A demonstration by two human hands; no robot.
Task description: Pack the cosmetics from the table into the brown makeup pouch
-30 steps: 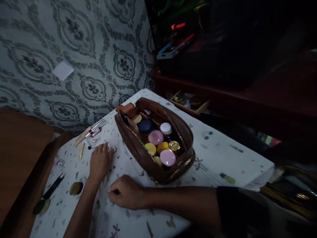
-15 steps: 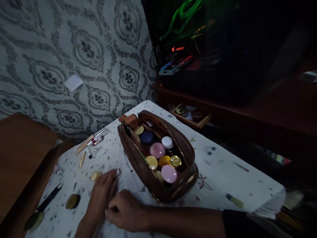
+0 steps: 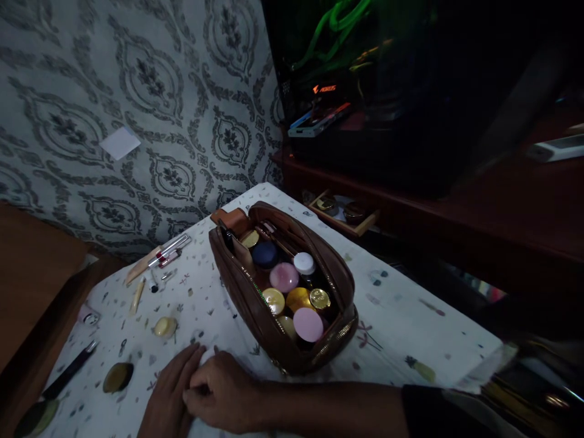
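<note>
On the table lies my left hand [image 3: 171, 384], fingers stretched out fairly flat on the cloth. My right hand [image 3: 224, 389] rests against it, its fingers curled in; whatever they hold, if anything, is hidden. Just beyond both hands stands an open brown toiletry bag [image 3: 237, 292], unzipped and full of jars and bottles. Inside it show a pink lid [image 3: 308, 324], a mauve lid [image 3: 283, 277], a white cap [image 3: 304, 263], a dark blue lid [image 3: 264, 254] and several gold or yellow lids [image 3: 320, 298]. A small cream-coloured jar [image 3: 165, 327] sits beyond my left hand.
Left on the patterned tablecloth [image 3: 219, 316] lie a round olive-coloured jar [image 3: 117, 378], a dark slim tool [image 3: 70, 368], a pinkish tube [image 3: 88, 315] and several slim cosmetic tubes [image 3: 168, 250]. An open drawer [image 3: 365, 225] juts out by the table's far right side.
My left hand has drawn back from beside the cream jar toward me and lies closer against my right hand. The whole view has shifted slightly; the bag stays put.
</note>
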